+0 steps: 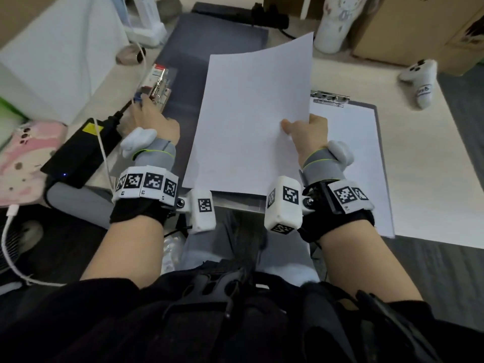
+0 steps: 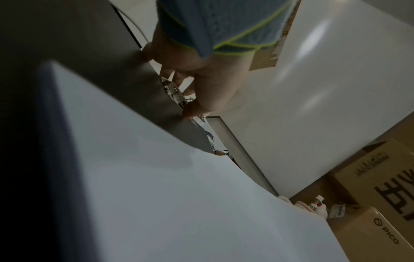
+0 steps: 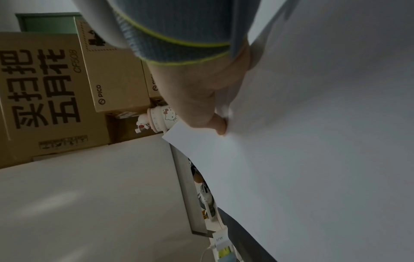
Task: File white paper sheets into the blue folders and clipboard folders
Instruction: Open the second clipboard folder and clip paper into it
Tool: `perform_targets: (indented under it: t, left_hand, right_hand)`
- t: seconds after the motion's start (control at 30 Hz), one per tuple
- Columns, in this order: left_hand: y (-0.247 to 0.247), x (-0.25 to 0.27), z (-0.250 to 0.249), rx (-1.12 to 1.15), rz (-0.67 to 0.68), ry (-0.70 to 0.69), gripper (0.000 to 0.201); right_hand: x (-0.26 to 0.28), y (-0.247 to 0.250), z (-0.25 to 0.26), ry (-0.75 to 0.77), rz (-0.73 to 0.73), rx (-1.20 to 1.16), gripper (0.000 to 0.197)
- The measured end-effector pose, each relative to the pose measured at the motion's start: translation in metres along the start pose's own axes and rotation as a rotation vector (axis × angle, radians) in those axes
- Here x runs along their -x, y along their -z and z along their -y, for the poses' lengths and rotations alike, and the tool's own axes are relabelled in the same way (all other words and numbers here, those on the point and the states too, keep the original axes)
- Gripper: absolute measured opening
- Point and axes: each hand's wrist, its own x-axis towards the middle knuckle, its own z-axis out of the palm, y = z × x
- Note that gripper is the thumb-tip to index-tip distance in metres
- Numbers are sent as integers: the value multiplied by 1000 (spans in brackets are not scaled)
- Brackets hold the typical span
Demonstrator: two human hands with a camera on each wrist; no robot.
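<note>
An open dark blue folder (image 1: pixel 209 48) lies flat on the table in the head view, with a metal clip (image 1: pixel 157 85) on its left side. My left hand (image 1: pixel 142 106) reaches to that clip; in the left wrist view its fingers (image 2: pixel 179 83) curl on the metal clip (image 2: pixel 173 93). My right hand (image 1: pixel 296 127) pinches a white paper sheet (image 1: pixel 251 121) at its right edge, thumb on top, and holds it tilted above the folder. The same pinch shows in the right wrist view, right hand (image 3: pixel 215 122) on the sheet (image 3: pixel 313 141). A clipboard folder (image 1: pixel 377 121) holding paper lies to the right.
A black power bank (image 1: pixel 78 155) with a white cable and a pink phone case (image 1: pixel 26 158) lie at the left. A white box (image 1: pixel 57 64) stands behind them. Cardboard boxes (image 1: pixel 419 27), a cartoon bottle (image 1: pixel 337 22) and a white controller (image 1: pixel 421 79) sit at the back right.
</note>
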Motion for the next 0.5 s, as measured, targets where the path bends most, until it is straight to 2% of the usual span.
perform_targets:
  t: [0.13,0.23,0.5]
  left_hand:
    - [2,1,-6,-49,65,-12,47]
    - [-4,6,-14,16,125,-78,38]
    - [-16,31,-25,193,230,-241,35]
  right_hand:
    - [-3,-5,-1,-10,6,-10,19]
    - [-4,-1,-1,-33,-12,-31,12]
    - [-8,18,-14,-76,-55,-36,26]
